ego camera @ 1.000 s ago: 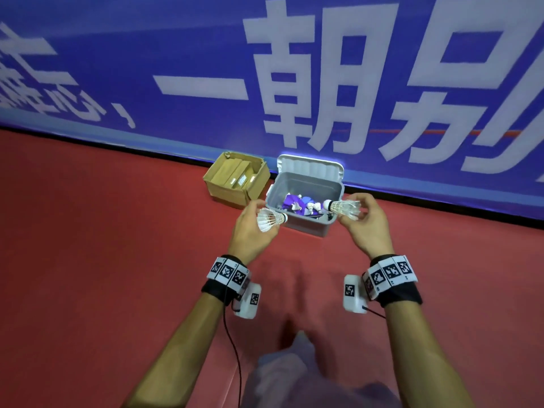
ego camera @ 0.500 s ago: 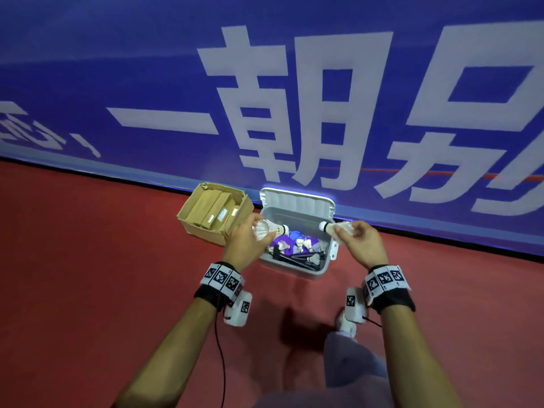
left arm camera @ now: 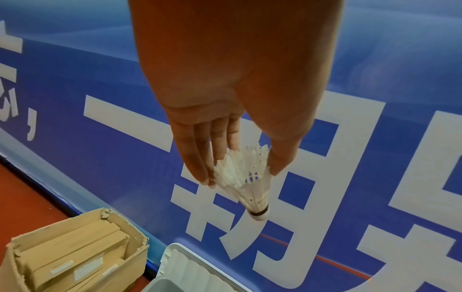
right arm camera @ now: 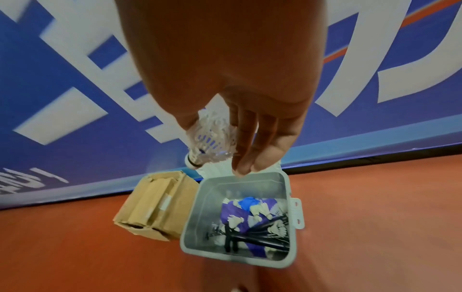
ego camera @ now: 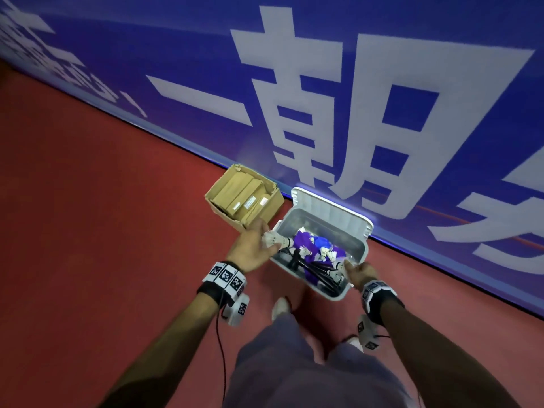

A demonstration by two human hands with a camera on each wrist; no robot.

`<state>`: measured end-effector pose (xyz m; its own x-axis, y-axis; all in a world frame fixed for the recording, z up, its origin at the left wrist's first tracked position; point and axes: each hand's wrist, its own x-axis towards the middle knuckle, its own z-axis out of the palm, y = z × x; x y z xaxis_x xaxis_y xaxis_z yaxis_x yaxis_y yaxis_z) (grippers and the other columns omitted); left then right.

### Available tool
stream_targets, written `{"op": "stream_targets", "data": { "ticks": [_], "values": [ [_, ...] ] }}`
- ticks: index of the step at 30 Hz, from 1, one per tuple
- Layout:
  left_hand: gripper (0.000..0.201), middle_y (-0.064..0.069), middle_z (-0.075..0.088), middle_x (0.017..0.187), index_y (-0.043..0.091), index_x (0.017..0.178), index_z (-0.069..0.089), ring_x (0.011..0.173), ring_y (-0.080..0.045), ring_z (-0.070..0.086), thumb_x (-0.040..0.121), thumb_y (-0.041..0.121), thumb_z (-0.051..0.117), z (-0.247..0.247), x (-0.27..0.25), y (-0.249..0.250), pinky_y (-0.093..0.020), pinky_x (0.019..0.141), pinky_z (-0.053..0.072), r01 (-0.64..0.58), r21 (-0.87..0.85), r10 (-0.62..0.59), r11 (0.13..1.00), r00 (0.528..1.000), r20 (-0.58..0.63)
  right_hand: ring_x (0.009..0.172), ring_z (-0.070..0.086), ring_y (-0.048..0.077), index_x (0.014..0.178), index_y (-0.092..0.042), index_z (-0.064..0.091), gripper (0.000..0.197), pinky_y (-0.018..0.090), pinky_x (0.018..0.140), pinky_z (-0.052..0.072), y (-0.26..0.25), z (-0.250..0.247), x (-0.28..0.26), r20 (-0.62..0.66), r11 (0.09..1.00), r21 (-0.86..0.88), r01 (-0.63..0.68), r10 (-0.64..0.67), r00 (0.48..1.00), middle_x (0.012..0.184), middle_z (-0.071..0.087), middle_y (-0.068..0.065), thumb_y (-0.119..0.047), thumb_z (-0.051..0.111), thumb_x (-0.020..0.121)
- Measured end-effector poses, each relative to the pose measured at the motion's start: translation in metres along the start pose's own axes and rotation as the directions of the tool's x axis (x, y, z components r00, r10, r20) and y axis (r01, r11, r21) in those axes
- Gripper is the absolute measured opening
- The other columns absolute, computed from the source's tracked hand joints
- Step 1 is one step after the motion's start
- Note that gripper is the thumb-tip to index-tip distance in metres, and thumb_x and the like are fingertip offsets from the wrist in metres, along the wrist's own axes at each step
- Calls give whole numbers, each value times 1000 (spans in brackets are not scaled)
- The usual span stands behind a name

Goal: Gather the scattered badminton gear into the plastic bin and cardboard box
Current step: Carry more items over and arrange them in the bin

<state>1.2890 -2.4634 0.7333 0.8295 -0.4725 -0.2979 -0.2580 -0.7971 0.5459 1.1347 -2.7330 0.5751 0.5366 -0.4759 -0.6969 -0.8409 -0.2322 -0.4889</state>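
**Q:** Fingers [left arm camera: 200, 158] of the left hand [ego camera: 250, 248], what do they do?

**A:** They and the thumb pinch the feather skirt of a white shuttlecock [left arm camera: 247, 181], cork end down, above the near-left rim of the plastic bin [ego camera: 347, 213].

**Q:** Then list the scene from the largest element down.

**A:** Blue banner [ego camera: 323, 83] with white characters, standing along the far edge of the red floor [ego camera: 103, 231]. Grey plastic bin on the floor at the banner's foot, its lid [ego camera: 312, 198] raised against the banner. Cardboard box [ego camera: 217, 198] just beside the bin's left wall, holding upright brown packets [ego camera: 244, 192]; whether box and bin touch cannot be told.

**Q:** And inside the bin?

**A:** Purple and blue cloth [right arm camera: 240, 209], black rods [right arm camera: 257, 235], and several white shuttlecocks [right arm camera: 275, 230] lying loose among them.

**Q:** The right hand [ego camera: 360, 273]?

**A:** Over the bin's near-right corner. Its thumb and fingers [right arm camera: 250, 142] clasp the skirt of a second shuttlecock [right arm camera: 212, 142], cork pointing down and left.
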Motion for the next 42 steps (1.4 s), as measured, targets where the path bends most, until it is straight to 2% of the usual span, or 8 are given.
{"op": "stream_targets", "data": {
  "ticks": [6, 11, 16, 22, 26, 32, 35, 42],
  "values": [
    [38, 3, 68, 110, 31, 109, 57, 94, -16, 65, 84, 55, 72, 13, 93, 2, -32, 83, 52, -62, 35, 58, 997, 991, 117, 140, 46, 39, 154, -1, 33, 67, 33, 106, 37, -47, -32, 6, 50, 999, -29, -19, 21, 999, 155, 44, 23, -45, 48, 106],
    [36, -2, 69, 110, 20, 112, 61, 98, -21, 65, 87, 42, 74, 77, 199, 11, -24, 79, 45, -141, 115, 94, 983, 934, 344, 132, 55, 36, 150, -8, 41, 60, 33, 102, 43, -77, -50, 30, 4, 999, 3, -37, 37, 999, 145, 55, 21, -45, 52, 104],
    [40, -7, 70, 110, 15, 122, 58, 99, -27, 68, 87, 33, 68, 164, 283, -16, -38, 87, 57, -238, 279, 51, 930, 838, 543, 116, 64, 32, 137, -17, 56, 44, 33, 92, 49, -102, -53, 52, -124, 988, 151, -19, 38, 992, 124, 69, 17, -46, 54, 103],
    [52, -13, 69, 121, 14, 139, 52, 110, -33, 67, 94, 36, 66, 228, 331, -42, -31, 85, 53, -305, 332, 43, 892, 791, 611, 115, 65, 31, 137, -12, 55, 48, 33, 91, 50, -104, -37, 76, -266, 946, 317, -68, 158, 951, 130, 67, 14, -44, 57, 102],
    [65, -14, 61, 137, 21, 148, 45, 123, -36, 61, 91, 39, 71, 242, 344, -52, -35, 98, 51, -317, 308, 46, 897, 760, 648, 114, 65, 31, 139, -13, 53, 51, 32, 91, 50, -95, -27, 85, -290, 914, 388, -120, 245, 925, 130, 65, 14, -47, 57, 101],
    [53, -5, 65, 135, 19, 139, 55, 119, -26, 64, 92, 40, 68, 179, 341, -14, -26, 98, 48, -266, 163, 116, 950, 787, 606, 103, 64, 22, 139, -17, 56, 53, 30, 90, 49, -113, -44, 67, -378, 883, 466, -52, 251, 891, 129, 66, 11, -50, 60, 98],
    [45, 0, 68, 126, 20, 130, 60, 111, -18, 66, 92, 40, 71, 110, 330, 19, -37, 102, 53, -274, -12, 239, 962, 818, 524, 103, 64, 19, 134, -17, 59, 49, 35, 96, 52, -143, -66, 48, -448, 862, 503, 58, 203, 870, 124, 68, 8, -49, 62, 97],
    [23, 18, 69, 113, 27, 118, 65, 104, 2, 65, 96, 33, 69, -71, 255, 74, -18, 83, 53, -394, -303, 448, 868, 884, 133, 108, 65, 8, 125, -24, 63, 37, 32, 92, 56, -238, -99, -3, -555, 851, 297, 433, -216, 803, 118, 69, -8, -48, 64, 95]
  ]
}}
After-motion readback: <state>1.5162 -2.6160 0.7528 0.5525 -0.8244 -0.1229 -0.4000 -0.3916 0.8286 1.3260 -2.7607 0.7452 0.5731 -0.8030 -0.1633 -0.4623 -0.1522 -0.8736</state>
